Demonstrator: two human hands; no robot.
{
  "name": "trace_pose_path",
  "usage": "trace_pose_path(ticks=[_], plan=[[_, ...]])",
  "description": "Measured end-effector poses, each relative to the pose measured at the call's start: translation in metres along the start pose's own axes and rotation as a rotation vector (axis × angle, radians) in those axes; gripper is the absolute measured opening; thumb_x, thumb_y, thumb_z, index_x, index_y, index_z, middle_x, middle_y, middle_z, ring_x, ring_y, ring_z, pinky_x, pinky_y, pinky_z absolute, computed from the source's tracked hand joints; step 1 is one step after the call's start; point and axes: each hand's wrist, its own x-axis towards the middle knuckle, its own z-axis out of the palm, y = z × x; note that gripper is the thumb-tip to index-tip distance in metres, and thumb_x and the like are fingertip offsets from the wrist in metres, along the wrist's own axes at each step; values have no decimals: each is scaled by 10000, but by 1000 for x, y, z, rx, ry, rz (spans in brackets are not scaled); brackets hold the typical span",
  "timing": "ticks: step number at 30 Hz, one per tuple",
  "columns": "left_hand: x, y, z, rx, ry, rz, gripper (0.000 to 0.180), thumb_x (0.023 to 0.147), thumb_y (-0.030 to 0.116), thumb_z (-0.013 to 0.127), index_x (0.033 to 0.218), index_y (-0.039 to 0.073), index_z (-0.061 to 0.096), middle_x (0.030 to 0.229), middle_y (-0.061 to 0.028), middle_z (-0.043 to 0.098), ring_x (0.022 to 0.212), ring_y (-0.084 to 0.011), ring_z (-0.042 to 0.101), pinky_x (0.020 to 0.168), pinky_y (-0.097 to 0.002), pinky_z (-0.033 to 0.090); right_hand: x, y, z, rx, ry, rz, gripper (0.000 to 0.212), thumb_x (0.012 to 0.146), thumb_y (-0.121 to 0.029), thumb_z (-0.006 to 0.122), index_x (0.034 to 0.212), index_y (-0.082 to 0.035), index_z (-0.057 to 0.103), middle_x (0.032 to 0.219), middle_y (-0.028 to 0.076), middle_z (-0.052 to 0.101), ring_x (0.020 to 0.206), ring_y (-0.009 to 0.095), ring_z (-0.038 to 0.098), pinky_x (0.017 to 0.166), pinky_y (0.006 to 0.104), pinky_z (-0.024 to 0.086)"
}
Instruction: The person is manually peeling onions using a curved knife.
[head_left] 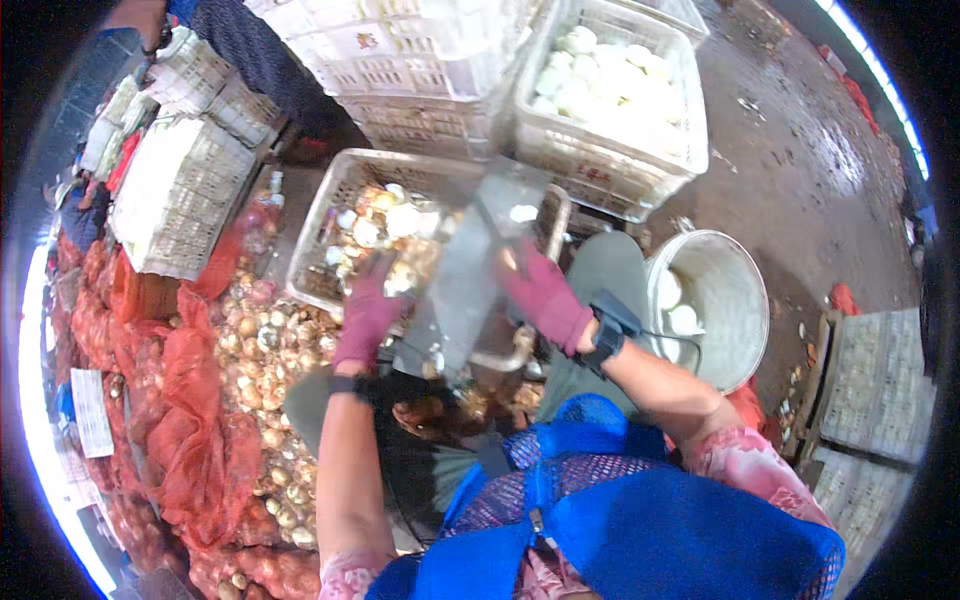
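Head view: at ten o'clock, onions point(366, 233) are piled in a pale crate point(322, 192), which is crossed by a grey board point(455, 290). At nine o'clock, the gloved left hand point(373, 308) is held just beside them; whether one is grasped by its fingers cannot be told. At three o'clock, the gloved right hand point(546, 298) is held near the board, its fingers blurred, their grip indiscernible. Farther out, peeled onions point(612, 82) are contained in a white crate point(597, 172) at one o'clock and a bucket point(738, 290) at three.
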Motion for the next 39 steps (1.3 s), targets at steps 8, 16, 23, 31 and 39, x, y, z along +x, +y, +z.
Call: trace_pose_path(ticks=[8,16,23,31,39], plan=[[30,-9,117,394,-222,-440,528,854,413,533,1244,57,522,1165,-180,602,1024,-357,602,886,-407,475,-29,12,18,136,-55,482,523,858,-308,581,1252,1,426,910,258,608,840,410,607,724,455,480],[38,-50,97,390,-431,-455,266,801,219,592,992,51,669,1038,-158,651,987,-307,624,801,-391,506,-11,-14,26,160,-101,300,533,862,-324,589,1228,31,435,891,266,608,833,415,602,721,460,471],[28,-49,81,293,-416,-326,407,770,173,606,1132,1,535,1055,-195,615,980,-322,627,805,-405,513,-4,-13,23,251,-171,385,443,868,-340,575,1130,7,490,878,255,610,818,413,605,670,442,469],[44,-41,47,125,-654,-431,795,684,386,702,1306,-5,398,1348,-222,447,1176,-358,507,990,-405,403,-6,-3,29,232,-139,442,461,870,-360,581,1152,-10,476,864,252,607,821,422,596,685,454,466],[44,-68,103,-60,-457,-739,736,701,574,670,1188,30,575,1193,-148,604,1114,-306,569,941,-401,436,-13,6,48,153,-172,359,533,859,-358,588,1195,36,457,887,278,602,844,423,595,705,460,469]])
